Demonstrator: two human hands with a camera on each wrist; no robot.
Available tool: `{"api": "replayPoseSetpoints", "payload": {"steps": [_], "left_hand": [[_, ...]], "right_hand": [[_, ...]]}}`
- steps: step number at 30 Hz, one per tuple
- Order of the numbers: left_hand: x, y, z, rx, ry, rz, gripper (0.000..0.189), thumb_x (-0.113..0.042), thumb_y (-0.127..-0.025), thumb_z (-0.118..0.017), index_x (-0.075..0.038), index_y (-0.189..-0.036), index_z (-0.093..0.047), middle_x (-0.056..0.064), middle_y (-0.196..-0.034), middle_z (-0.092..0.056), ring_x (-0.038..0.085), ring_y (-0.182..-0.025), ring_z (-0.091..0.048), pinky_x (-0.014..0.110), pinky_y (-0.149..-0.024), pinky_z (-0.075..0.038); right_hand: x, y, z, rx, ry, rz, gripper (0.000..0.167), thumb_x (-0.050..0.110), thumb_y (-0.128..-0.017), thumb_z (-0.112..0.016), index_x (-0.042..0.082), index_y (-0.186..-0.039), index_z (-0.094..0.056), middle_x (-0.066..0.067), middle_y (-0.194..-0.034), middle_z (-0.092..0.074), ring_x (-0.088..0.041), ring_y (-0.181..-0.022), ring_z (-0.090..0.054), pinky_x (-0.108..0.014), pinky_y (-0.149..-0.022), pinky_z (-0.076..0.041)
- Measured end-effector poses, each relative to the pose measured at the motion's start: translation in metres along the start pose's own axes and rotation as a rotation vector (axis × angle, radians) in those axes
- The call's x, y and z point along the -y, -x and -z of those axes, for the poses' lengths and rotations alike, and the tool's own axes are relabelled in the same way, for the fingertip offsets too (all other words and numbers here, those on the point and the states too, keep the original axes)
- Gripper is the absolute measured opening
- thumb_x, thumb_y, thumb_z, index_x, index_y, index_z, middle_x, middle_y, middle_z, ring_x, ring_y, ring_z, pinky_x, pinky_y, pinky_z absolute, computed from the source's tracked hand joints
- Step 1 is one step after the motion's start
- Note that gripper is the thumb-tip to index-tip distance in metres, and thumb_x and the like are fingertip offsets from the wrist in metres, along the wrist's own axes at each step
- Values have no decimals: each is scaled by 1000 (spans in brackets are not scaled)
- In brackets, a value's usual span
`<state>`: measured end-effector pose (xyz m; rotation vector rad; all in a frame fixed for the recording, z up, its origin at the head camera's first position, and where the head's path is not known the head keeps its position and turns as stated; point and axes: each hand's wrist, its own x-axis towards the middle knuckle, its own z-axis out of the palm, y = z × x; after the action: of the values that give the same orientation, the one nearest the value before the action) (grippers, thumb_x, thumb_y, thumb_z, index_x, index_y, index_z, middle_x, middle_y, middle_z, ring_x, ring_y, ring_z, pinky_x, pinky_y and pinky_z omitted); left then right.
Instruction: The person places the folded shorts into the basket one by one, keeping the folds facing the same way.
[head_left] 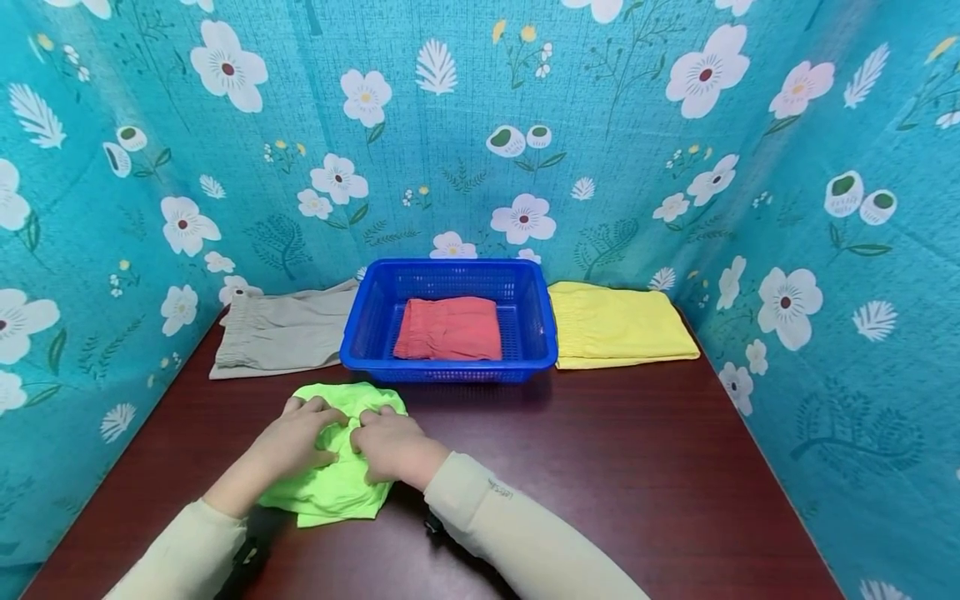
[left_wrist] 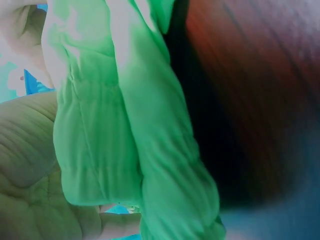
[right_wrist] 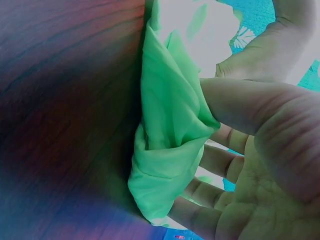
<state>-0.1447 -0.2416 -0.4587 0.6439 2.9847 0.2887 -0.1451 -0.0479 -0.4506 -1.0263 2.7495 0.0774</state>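
A crumpled lime-green garment (head_left: 337, 492) lies on the dark wooden table, left of the middle, with a gathered, elastic-looking band (left_wrist: 97, 145) showing in the left wrist view. My left hand (head_left: 292, 442) holds its left part, fingers curled over the top and thumb lower down. From the other side my right hand (head_left: 393, 446) grips the cloth near its middle. In the right wrist view the thumb (right_wrist: 235, 102) presses on the bunched fabric while the fingers reach behind it. Both hands are close together, and some fingertips are hidden in the folds.
Behind the garment stands a blue plastic basket (head_left: 442, 367) holding a folded red garment (head_left: 450, 329). Folded grey pants (head_left: 281, 329) lie to the basket's left and a folded yellow garment (head_left: 622, 325) to its right. A flowered turquoise curtain (head_left: 450, 167) encloses the table (head_left: 600, 467).
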Motion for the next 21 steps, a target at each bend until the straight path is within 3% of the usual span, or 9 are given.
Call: {"api": "replayPoseSetpoints", "payload": {"steps": [12,21], "left_hand": [[-12,-2,-5,-12,-25,10,46,-26,-75,-92,-17,-116,-74,4,-109,-61,28,-97,-45,42,-69,-52],[-25,-7,-7,-63,-38,-10,46,-26,-73,-93,-17,-114,-75,3,-105,-61,29,-97,-47,41,-67,-53]], "right_hand": [[-11,11,-2,-21,-24,27,40,45,-78,-87,35,-115,-73,11,-114,-58,-14,-103,-51,-25,-78,-50],[-21,22,-3,-32,-35,32,39,44,-78,-87,34,-114,-74,10,-114,-58,-15,-106,-52,-26,-76,-51]]}}
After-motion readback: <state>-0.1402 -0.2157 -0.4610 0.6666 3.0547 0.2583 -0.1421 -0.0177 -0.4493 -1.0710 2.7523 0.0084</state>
